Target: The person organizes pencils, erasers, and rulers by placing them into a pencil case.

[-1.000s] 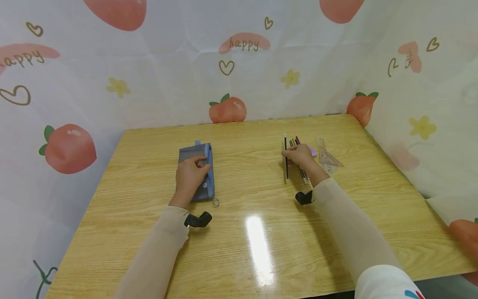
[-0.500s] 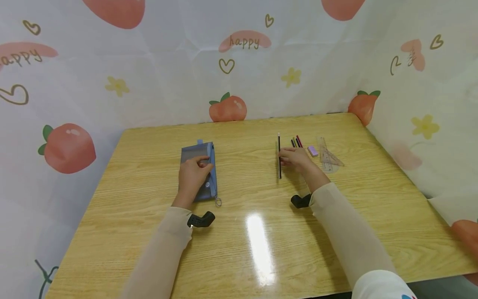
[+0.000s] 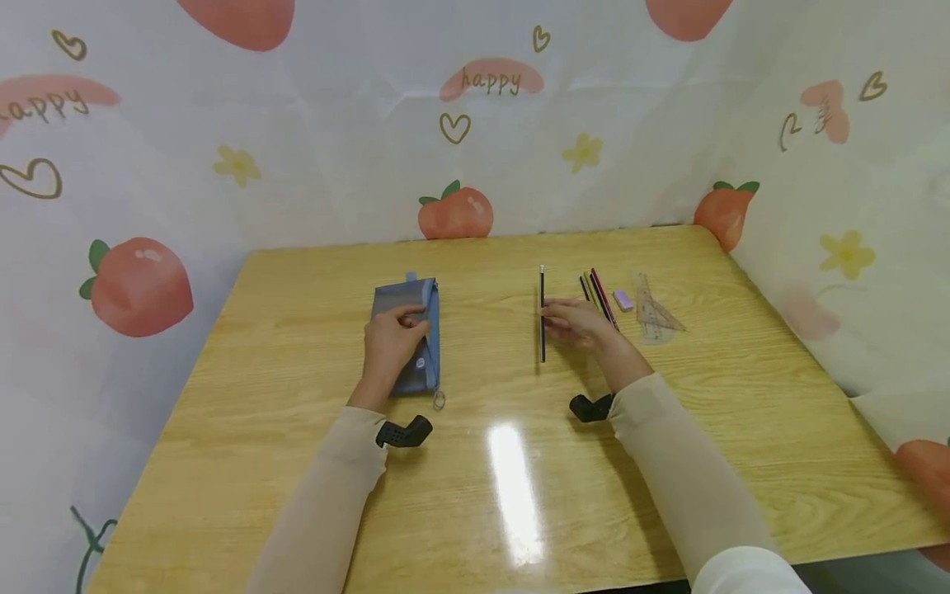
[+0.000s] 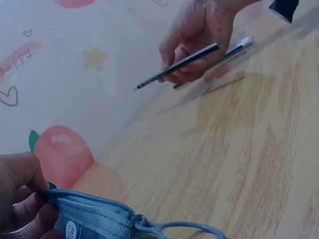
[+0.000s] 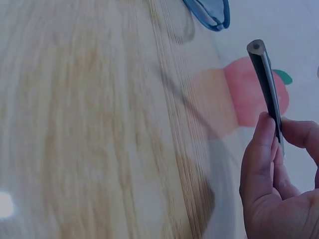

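Note:
A blue-grey zippered pencil case [image 3: 399,295] lies on the wooden table, its zip side facing right. My left hand [image 3: 389,345] pinches the zip edge; in the left wrist view the fingers grip the case's zip band [image 4: 94,204], and a ring hangs from the zip end. To the right, my right hand [image 3: 582,326] holds a black pencil [image 3: 543,338] above the table between thumb and fingertips. The right wrist view shows the flat, unsharpened end of this pencil [image 5: 263,69] pointing away from the palm. The inside of the case is mostly hidden.
Several pens and pencils [image 3: 604,301] lie just beyond the right hand, partly covered by it. Beside them are a purple eraser [image 3: 623,300] and clear rulers with a set square [image 3: 656,318]. A patterned cloth [image 3: 334,165] stands behind the table [image 3: 475,511].
My right hand has carried the pencil left, away from the other pens, uncovering the eraser. The left hand and the case have shifted slightly right in the head view.

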A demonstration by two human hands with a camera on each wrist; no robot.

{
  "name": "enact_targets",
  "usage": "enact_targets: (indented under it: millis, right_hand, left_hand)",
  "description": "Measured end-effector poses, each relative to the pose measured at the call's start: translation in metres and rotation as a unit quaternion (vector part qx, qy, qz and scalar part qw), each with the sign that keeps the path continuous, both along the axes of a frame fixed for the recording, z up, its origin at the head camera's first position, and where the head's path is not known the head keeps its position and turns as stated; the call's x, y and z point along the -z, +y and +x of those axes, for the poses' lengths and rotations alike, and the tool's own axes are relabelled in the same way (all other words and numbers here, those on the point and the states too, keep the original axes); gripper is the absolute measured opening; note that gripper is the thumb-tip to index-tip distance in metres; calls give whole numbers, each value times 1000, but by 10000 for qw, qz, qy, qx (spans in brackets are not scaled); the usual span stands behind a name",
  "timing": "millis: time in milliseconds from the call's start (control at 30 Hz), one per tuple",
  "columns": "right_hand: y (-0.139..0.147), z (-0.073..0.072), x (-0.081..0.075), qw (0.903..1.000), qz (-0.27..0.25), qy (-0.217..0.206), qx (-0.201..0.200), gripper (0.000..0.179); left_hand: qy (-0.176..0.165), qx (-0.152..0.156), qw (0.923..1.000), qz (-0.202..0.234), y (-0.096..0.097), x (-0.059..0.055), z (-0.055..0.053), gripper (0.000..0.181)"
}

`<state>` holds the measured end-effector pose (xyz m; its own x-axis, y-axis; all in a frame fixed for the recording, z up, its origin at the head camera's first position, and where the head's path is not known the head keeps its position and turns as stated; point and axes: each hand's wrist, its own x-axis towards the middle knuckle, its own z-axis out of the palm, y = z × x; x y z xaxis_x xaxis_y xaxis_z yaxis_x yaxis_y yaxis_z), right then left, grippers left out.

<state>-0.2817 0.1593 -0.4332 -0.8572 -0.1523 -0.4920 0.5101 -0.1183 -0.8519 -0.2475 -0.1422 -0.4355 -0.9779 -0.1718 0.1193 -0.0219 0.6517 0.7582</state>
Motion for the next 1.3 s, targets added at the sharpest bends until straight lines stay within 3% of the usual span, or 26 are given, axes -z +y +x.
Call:
enact_targets:
  millis: [267,500,600,733,933,1300]
  right_hand:
    - [-15,1,2,9997,-237,4,2,45]
    - [-30,4,3,9991,-346,103,-232,43]
    - [-38,5,4,9985,-436,103,-313,42]
    - [-49,6,6,9979,-518,64,-372,39]
    - [-64,8,7,9967,-558,73,-578,36]
    - [-81,7,11,9945,-683,103,-782,38]
  left_hand:
    - [-153,99,9975,680,3,-3,-1,32]
    - [-381,289,9892,1386,3,-5,-1,32]
    - [-510,375,9810,1832,4,-7,-1,33]
    - [-794,474,9645,2475,4,-10,0,34]
    - [-1202,473,9468,2947,4,-9,-1,34]
    - [-1361,375,9350,3253,7,-10,0,34]
